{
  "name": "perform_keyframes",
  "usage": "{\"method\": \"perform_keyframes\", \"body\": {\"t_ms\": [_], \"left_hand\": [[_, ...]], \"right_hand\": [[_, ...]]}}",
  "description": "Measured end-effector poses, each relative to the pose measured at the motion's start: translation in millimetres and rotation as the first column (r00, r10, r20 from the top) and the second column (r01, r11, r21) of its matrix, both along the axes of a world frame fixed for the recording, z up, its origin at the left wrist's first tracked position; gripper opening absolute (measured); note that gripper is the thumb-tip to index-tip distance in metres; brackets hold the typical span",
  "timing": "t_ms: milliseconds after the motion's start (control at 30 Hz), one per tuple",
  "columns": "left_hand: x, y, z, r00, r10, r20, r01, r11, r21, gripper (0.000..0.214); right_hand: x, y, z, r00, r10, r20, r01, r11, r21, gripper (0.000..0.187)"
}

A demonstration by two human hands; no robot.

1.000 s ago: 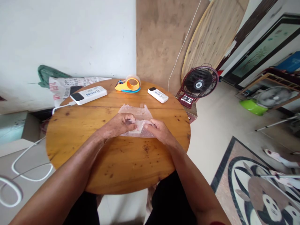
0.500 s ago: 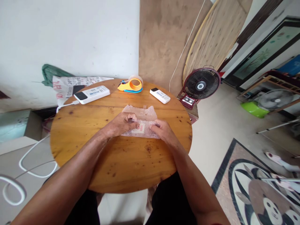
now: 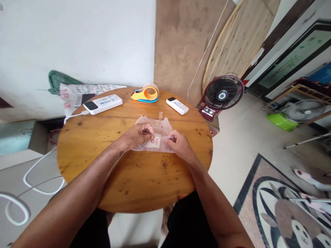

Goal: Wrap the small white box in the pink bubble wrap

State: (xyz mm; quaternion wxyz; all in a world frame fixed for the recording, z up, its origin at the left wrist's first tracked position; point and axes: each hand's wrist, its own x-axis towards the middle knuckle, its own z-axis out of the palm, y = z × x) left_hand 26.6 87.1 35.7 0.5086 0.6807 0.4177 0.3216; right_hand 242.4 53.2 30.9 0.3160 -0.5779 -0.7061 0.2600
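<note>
A clear bubble-wrap sheet [image 3: 157, 126] lies in the middle of the round wooden table [image 3: 134, 179], folded around a small flat item with a white-and-red label [image 3: 156, 142]. My left hand [image 3: 138, 135] pinches the wrap's left edge with curled fingers. At the right edge, my right hand [image 3: 178, 144] grips the wrap with its fingers bent. A short strip of clear tape [image 3: 160, 115] sticks up at the wrap's far edge.
At the table's far side lie an orange tape dispenser [image 3: 145, 93], a small white remote [image 3: 177, 105] and a larger white remote [image 3: 102, 104] with a white cable. A dark red fan [image 3: 222, 93] stands on the floor to the right. Newspaper and a green cloth lie far left.
My hands have drawn slightly apart on the wrap, so the labelled item between them now shows. The view has shifted a little.
</note>
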Motion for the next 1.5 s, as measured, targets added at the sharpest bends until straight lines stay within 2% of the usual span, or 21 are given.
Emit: {"method": "perform_keyframes", "body": {"t_ms": [100,200,267,367,433,533,667,833,933,1100,1333,1500], "left_hand": [[0,1,-3.3,1.0,-0.004,0.02,0.004,1.0,-0.003,0.021],[0,2,-4.5,1.0,-0.007,0.021,0.007,1.0,-0.003,0.021],[-1,2,-4.5,1.0,-0.009,0.018,0.008,1.0,0.007,0.022],[0,2,-4.2,1.0,-0.006,0.01,0.005,1.0,0.02,0.022],[0,3,-3.5,1.0,-0.013,0.021,0.013,1.0,0.024,0.023],[1,2,-2.1,0.999,-0.021,0.032,0.021,1.0,0.016,0.025],[0,2,-0.6,1.0,-0.004,0.007,0.004,1.0,0.012,0.026],[-16,2,8.7,0.997,0.06,-0.038,-0.06,0.998,0.024,0.039],[-26,2,14.7,0.99,0.078,-0.116,-0.078,0.997,0.007,0.047],[-33,7,10.2,0.971,0.066,-0.232,-0.077,0.996,-0.04,0.04],[-32,12,2.4,0.909,0.075,-0.41,-0.056,0.997,0.06,0.033],[-33,9,6.4,0.822,0.215,-0.527,-0.145,0.975,0.17,0.038]], "right_hand": [[0,0,-2.8,0.999,-0.014,0.048,0.012,0.999,0.04,0.008],[0,0,-5.3,0.997,-0.038,0.06,0.033,0.996,0.084,0.021],[-1,-2,-4.3,0.995,-0.047,0.085,0.031,0.982,0.186,0.029],[-6,-8,2.1,0.979,0.022,0.203,-0.102,0.915,0.391,0.024],[-12,-14,7.3,0.946,0.1,0.308,-0.237,0.862,0.449,0.018],[-20,-21,11.3,0.88,0.183,0.438,-0.383,0.818,0.43,0.02],[-23,-22,9.5,0.829,0.244,0.504,-0.457,0.814,0.358,0.028],[-22,-21,8.7,0.824,0.232,0.517,-0.448,0.825,0.344,0.028],[-23,-22,9.7,0.827,0.222,0.517,-0.441,0.827,0.349,0.026],[-25,-24,11.3,0.827,0.215,0.52,-0.425,0.844,0.327,0.026],[-26,-25,15.1,0.803,0.215,0.556,-0.438,0.845,0.306,0.025],[-25,-25,14.4,0.801,0.217,0.557,-0.444,0.841,0.311,0.025]]}}
